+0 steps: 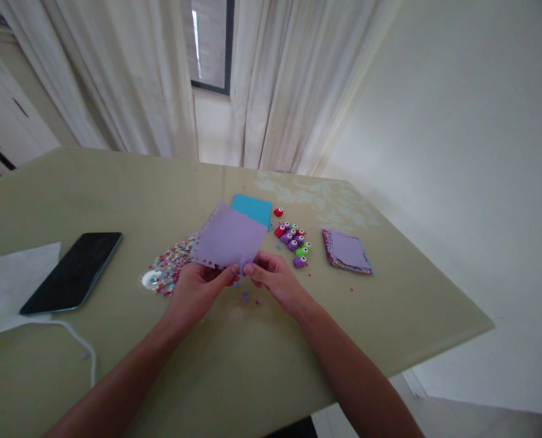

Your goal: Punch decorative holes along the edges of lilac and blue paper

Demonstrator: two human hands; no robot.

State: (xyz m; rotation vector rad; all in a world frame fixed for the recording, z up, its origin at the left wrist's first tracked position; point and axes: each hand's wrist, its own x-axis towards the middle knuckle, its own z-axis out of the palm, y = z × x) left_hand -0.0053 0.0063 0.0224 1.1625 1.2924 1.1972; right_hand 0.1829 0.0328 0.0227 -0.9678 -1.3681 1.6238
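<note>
Near the middle of the table [261,365], just right of a heap of scraps [173,263], the left hand [196,291] is pinched shut on the near edge of a purple sheet [229,238]. The right hand [275,281] is clamped on what looks like a small purple punch [247,266] straddling that edge, so edge-punching seems to be the step in hand. A clean press calls for the sheet kept flat and still.

A lilac paper sheet [229,240], edges punched, tilts above the table [271,359], a purple punch [247,266] at its near edge.
</note>
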